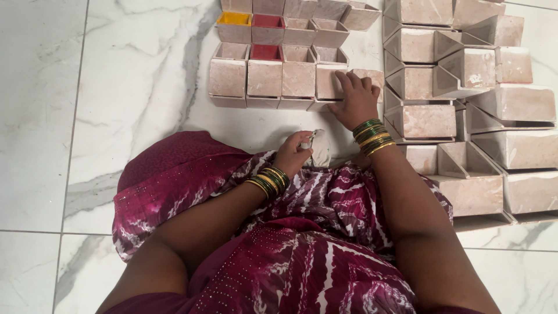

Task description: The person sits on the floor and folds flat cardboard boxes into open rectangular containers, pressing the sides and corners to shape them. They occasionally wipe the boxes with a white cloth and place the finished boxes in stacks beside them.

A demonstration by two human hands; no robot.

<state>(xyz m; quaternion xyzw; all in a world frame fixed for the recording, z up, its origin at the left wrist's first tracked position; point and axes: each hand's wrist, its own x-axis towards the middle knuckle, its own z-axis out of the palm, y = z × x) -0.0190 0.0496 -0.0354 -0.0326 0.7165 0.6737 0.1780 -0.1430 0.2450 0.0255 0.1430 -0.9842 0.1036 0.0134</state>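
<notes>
Right hand (356, 100) lies flat, fingers spread, on a small box (328, 81) at twelve o'clock; left hand (293, 153) pinches a pale cloth (319, 150) nearer the lap.

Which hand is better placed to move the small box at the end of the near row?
The right hand. It already rests flat on that small box at the row's end, fingers spread over it. The left hand is back near the lap, closed around a small pale object, so it would probably need freeing first.
</notes>
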